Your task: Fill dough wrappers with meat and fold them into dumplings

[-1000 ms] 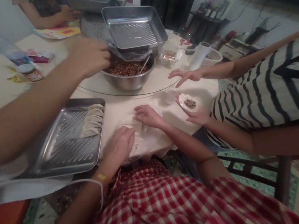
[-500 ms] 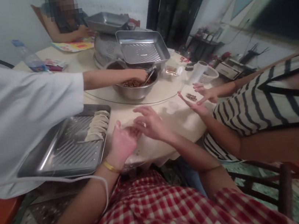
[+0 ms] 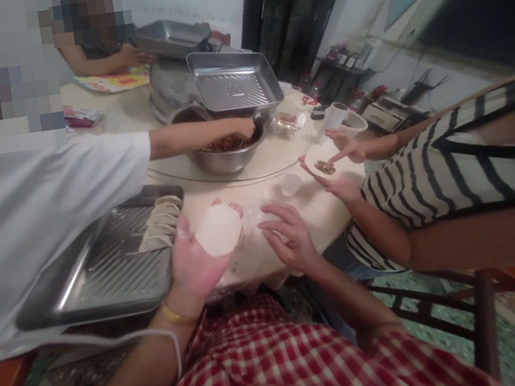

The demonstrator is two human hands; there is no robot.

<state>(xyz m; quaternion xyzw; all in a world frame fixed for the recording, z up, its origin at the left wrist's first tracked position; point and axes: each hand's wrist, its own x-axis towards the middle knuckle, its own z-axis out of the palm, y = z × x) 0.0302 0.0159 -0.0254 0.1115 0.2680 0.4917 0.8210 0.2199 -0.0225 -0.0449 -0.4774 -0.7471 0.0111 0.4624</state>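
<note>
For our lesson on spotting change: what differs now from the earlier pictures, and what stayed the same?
The left hand has turned palm up, a round wrapper on it; the right hand has drawn away rightward. Another person's hand has reached into the metal bowl. The dumplings stay in their tray.

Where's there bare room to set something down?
Tray floor between dumplings and white sleeve; tabletop between right hand and the striped-top co-worker's palm-up hand. Crowded: steel mixing bowl, with another co-worker's hand over it and a rectangular pan behind.

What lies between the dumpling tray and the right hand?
In the head view, the left hand lies between tray and right hand, a round pale wrapper on it.
</note>
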